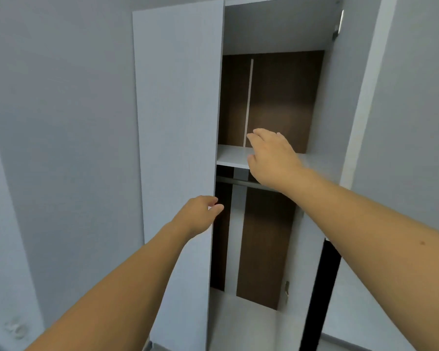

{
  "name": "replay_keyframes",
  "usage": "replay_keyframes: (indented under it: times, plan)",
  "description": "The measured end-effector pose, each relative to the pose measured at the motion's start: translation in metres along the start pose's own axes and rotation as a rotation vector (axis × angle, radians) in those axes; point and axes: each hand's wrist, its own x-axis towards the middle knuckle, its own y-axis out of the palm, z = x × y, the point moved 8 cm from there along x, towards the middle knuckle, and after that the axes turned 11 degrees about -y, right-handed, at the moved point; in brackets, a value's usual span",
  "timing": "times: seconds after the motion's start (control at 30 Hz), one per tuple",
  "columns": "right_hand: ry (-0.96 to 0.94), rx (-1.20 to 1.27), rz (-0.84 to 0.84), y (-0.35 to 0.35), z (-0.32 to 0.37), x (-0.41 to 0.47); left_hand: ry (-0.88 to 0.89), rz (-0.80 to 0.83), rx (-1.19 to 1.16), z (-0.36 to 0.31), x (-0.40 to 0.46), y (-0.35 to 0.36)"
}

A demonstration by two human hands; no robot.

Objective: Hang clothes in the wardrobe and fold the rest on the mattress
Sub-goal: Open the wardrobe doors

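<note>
At nine o'clock stands a plain grey wall (61, 122), and just right of it the wardrobe (276, 29) shows its left door (178, 110) swung open toward the viewer. The left hand (198, 215) is at that door's free edge, at about seven o'clock from the frame's centre, thumb on the near side and fingers bent toward the edge; whether they truly clasp the panel or only touch it I cannot tell. The two hands are well apart. Past the door, the interior opens up: a pale shelf (232, 155) at centre, a dark hanging rail (238, 182) just under it, and brown back panels behind. The right hand (273, 158) reaches in over the shelf's front lip at about two o'clock from the left hand, fingers straight and relaxed, holding nothing. At three o'clock the right door (365, 72) stands open as well. No clothes, hangers or mattress are in view, so the task's garments lie somewhere outside the frame. I judge this the opening step: the wardrobe is being opened and checked, with nothing hung yet. The next move likely calls for letting go of the door, turning away to fetch a garment, and bringing it to the rail
</note>
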Motion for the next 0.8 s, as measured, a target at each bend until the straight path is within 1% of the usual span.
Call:
replay_keyframes:
  times: [0.07,0.17,0.33,0.47,0.57,0.63,0.7,0.8]
  plan:
    - [0.083,0.139,0.006,0.025,0.002,0.028,0.006,-0.015,0.096,0.024,0.027,-0.025]
    - [0.201,0.332,0.016,0.067,0.001,0.071,0.088,-0.012,0.290,0.051,0.070,-0.049]
    - [0.387,0.636,0.021,0.134,-0.011,0.137,0.213,0.031,0.643,0.073,0.143,-0.056]
    - [0.470,0.750,-0.010,0.175,-0.031,0.181,0.418,0.014,0.910,0.068,0.189,-0.031]
    - [0.514,0.814,-0.060,0.202,-0.053,0.213,0.564,-0.013,1.043,0.060,0.220,0.003]
    - [0.529,0.847,-0.088,0.223,-0.068,0.233,0.647,0.001,1.097,0.052,0.237,0.028]
    - [0.542,0.894,-0.104,0.243,-0.081,0.252,0.697,0.030,1.148,0.044,0.254,0.051]
    - [0.540,0.988,-0.148,0.269,-0.096,0.279,0.720,0.004,1.302,0.036,0.285,0.072]
